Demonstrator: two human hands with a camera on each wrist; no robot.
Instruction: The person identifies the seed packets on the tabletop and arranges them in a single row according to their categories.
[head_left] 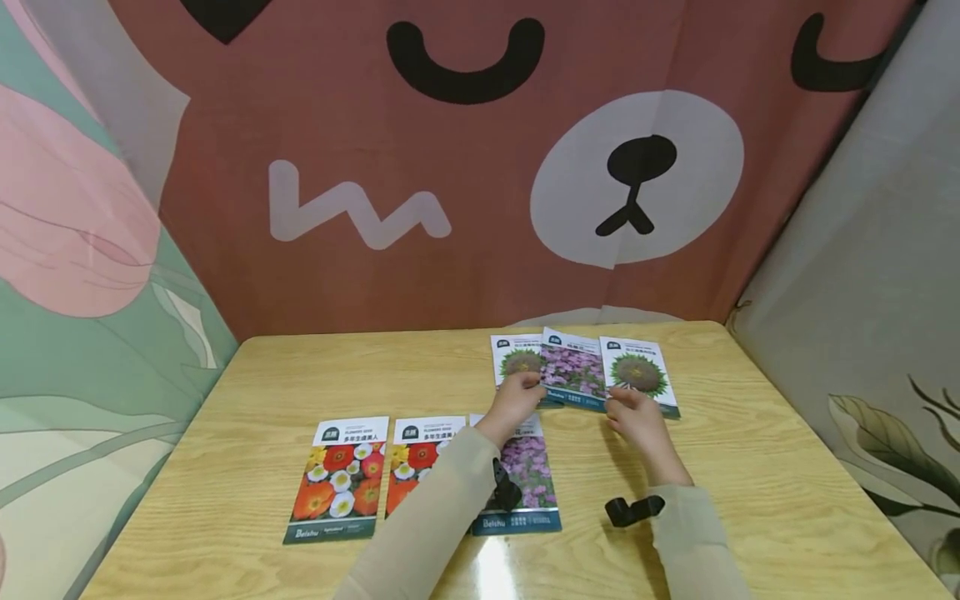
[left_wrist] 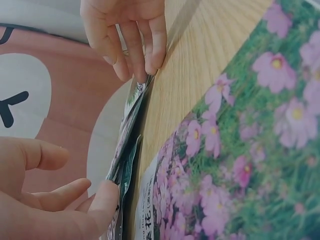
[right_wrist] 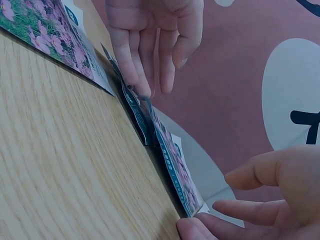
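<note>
Near the far edge of the table, we see three flower packets in a row. The middle packet, printed with pink blooms, overlaps the left packet, and its other side meets the right packet; both of these show a spiky green-rimmed head. Our left hand touches the row around the middle packet's lower left corner, its fingers loosely extended and a little apart. Our right hand is at the lower right corner, fingers loosely extended too; from these angles, we cannot tell whether it also touches the right packet.

Closer to us lie two poppy packets, side by side, and a pink packet, the last two partly covered by our left sleeve. Behind the table hangs a cloth with a bear's face.
</note>
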